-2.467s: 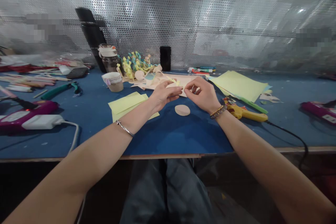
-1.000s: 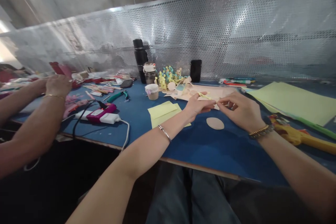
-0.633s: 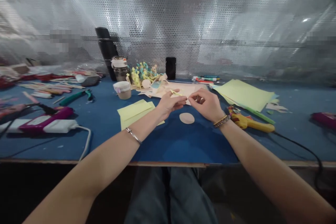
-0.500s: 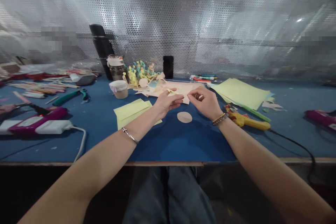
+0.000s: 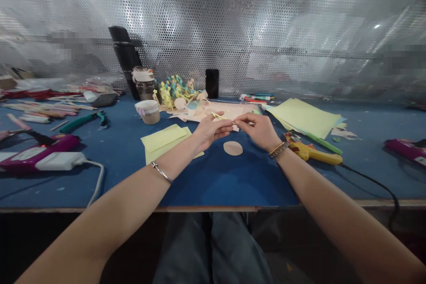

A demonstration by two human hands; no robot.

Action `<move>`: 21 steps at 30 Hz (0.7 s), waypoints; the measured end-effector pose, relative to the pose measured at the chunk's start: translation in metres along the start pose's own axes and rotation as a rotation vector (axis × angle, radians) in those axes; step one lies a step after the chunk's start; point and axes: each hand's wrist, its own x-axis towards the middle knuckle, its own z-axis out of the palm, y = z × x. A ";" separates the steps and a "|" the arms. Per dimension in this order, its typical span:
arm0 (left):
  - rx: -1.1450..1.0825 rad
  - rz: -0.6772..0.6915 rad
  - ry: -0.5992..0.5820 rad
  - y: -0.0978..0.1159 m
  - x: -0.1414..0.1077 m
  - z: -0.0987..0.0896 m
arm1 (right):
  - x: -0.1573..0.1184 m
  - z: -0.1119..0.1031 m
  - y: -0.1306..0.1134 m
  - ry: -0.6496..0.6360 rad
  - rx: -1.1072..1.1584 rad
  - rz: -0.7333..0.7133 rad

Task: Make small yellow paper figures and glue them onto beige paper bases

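Note:
My left hand (image 5: 210, 133) is palm up above the table, with a thin yellow paper strip (image 5: 218, 116) held at the thumb and its other fingers stretched to the right. My right hand (image 5: 258, 130) pinches thumb and forefinger together right at the left fingertips; anything in that pinch is too small to make out. Below the two hands, a pale oval paper piece (image 5: 233, 148) lies on the blue table (image 5: 229, 186). Yellow-green paper sheets (image 5: 163, 138) lie under and left of my left wrist.
A yellow glue gun (image 5: 313, 154) with a cord lies right of my right wrist, by a green stick (image 5: 325, 145) and paper sheets (image 5: 304, 115). Behind stand a paper cup (image 5: 149, 113), bottle (image 5: 144, 86), black flask (image 5: 124, 55) and phone (image 5: 212, 83). A purple power strip (image 5: 43, 153) lies left.
My right hand has moved left, so its pinched fingertips now meet the fingertips of my left hand. The left hand still holds the yellow strip. The view has shifted slightly.

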 end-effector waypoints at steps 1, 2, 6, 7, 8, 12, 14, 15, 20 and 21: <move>0.000 -0.001 0.001 0.000 0.000 0.000 | 0.000 0.000 0.000 -0.003 -0.003 -0.001; 0.001 -0.002 0.001 0.000 0.000 0.000 | 0.000 0.000 -0.001 -0.005 -0.006 -0.003; 0.006 -0.003 0.009 -0.001 0.000 0.000 | 0.000 -0.001 -0.003 -0.011 -0.024 -0.011; 0.006 -0.001 0.013 -0.001 0.000 0.000 | 0.000 -0.001 -0.003 -0.012 -0.029 -0.012; 0.004 -0.001 0.016 -0.001 0.001 0.000 | 0.000 -0.001 -0.003 -0.013 -0.034 -0.014; -0.007 -0.008 0.027 -0.002 0.001 -0.001 | 0.000 -0.001 -0.002 -0.019 -0.045 -0.028; -0.013 -0.012 0.023 -0.002 0.002 -0.001 | 0.000 -0.001 -0.001 -0.019 -0.053 -0.041; -0.019 -0.014 0.017 -0.003 0.002 -0.001 | -0.001 -0.001 0.000 -0.017 -0.057 -0.049; -0.033 -0.035 -0.010 -0.004 0.004 -0.004 | -0.002 0.000 0.000 -0.007 -0.098 -0.083; -0.034 -0.043 -0.009 -0.004 0.005 -0.005 | -0.002 0.000 0.000 -0.009 -0.100 -0.083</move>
